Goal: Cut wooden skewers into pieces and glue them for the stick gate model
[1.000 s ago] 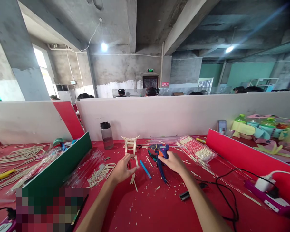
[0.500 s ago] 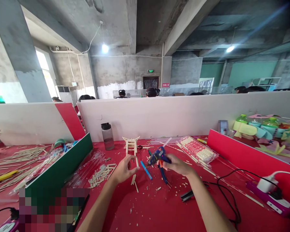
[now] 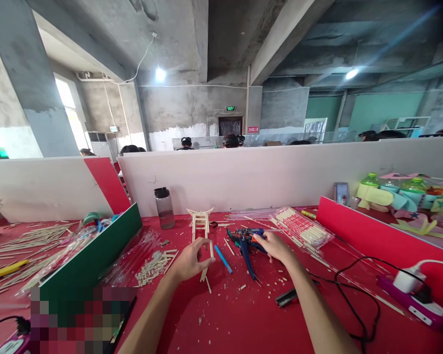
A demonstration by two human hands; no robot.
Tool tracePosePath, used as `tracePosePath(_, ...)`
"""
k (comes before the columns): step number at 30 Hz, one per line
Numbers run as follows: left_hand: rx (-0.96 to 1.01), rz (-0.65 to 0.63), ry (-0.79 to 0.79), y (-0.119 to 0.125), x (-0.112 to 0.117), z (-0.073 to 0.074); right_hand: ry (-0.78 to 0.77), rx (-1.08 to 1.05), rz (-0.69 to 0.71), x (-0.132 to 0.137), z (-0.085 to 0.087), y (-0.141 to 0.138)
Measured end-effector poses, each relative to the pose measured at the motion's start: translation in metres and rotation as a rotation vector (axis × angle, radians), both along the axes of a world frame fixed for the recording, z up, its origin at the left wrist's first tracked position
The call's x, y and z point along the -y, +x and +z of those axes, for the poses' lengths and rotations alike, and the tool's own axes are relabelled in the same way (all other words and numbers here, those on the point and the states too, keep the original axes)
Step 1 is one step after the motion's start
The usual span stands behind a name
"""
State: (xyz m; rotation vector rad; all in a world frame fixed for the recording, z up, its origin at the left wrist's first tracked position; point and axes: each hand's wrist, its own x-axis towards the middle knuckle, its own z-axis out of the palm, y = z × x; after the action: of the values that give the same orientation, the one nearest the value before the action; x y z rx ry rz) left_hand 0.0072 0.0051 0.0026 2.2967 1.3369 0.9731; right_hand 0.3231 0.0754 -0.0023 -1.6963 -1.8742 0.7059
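Note:
My left hand (image 3: 190, 258) is curled, with a thin wooden stick (image 3: 211, 250) between thumb and fingertips. Beyond it a small frame of wooden sticks (image 3: 200, 221) stands on the red table, and short sticks (image 3: 204, 273) lie just below the hand. In my right hand (image 3: 275, 245) is a dark blue glue gun (image 3: 251, 233) with an orange trigger, low over the table, nozzle to the left. Blue-handled pliers (image 3: 246, 260) lie beneath and in front of it, partly overlapped. Between the hands rests a blue pen-like stick (image 3: 223, 259).
A water bottle (image 3: 164, 209) stands near the white partition (image 3: 221, 179). Cut stick pieces (image 3: 153, 268) are heaped at left, bagged sticks (image 3: 302, 226) at right. A black cable (image 3: 354, 280) runs to a purple power strip (image 3: 424, 307). A black object (image 3: 286, 297) lies by my right forearm.
My right hand has lowered the glue gun and turned it, moving it slightly right, away from my left hand. The stick at my left hand has shifted slightly right.

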Motion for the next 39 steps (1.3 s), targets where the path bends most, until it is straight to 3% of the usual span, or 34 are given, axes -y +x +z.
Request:
tracePosePath(7, 0.012, 0.046, 0.013, 0.0, -0.001, -0.002, -0.118, 0.081, -0.081, -0.001, -0.01, 0.001)
tracePosePath(13, 0.075, 0.018, -0.019, 0.003, 0.001, 0.001, 0.113, 0.289, -0.168, -0.003, -0.007, 0.012)
tracePosePath(17, 0.075, -0.008, -0.002, 0.004, 0.003, 0.002, 0.312, 0.162, -0.166, -0.001, 0.002, 0.008)
tracePosePath(20, 0.101, -0.015, 0.019, 0.007, 0.004, 0.001, 0.385, -0.179, 0.082, 0.007, 0.011, -0.011)
tracePosePath(24, 0.15, -0.028, 0.022, 0.014, 0.005, -0.001, 0.016, -0.684, 0.372, 0.027, 0.018, -0.049)
tracePosePath(28, 0.177, -0.047, 0.024, 0.024, 0.008, -0.001, -0.216, -0.948, 0.465, 0.044, 0.013, -0.079)
tracePosePath(35, 0.213, -0.099, 0.0, 0.029, 0.01, -0.002, -0.443, -1.187, 0.499, 0.045, -0.006, -0.096)
tracePosePath(39, 0.255, -0.133, -0.026, 0.031, 0.01, -0.001, -0.496, -1.247, 0.548, 0.045, -0.009, -0.099)
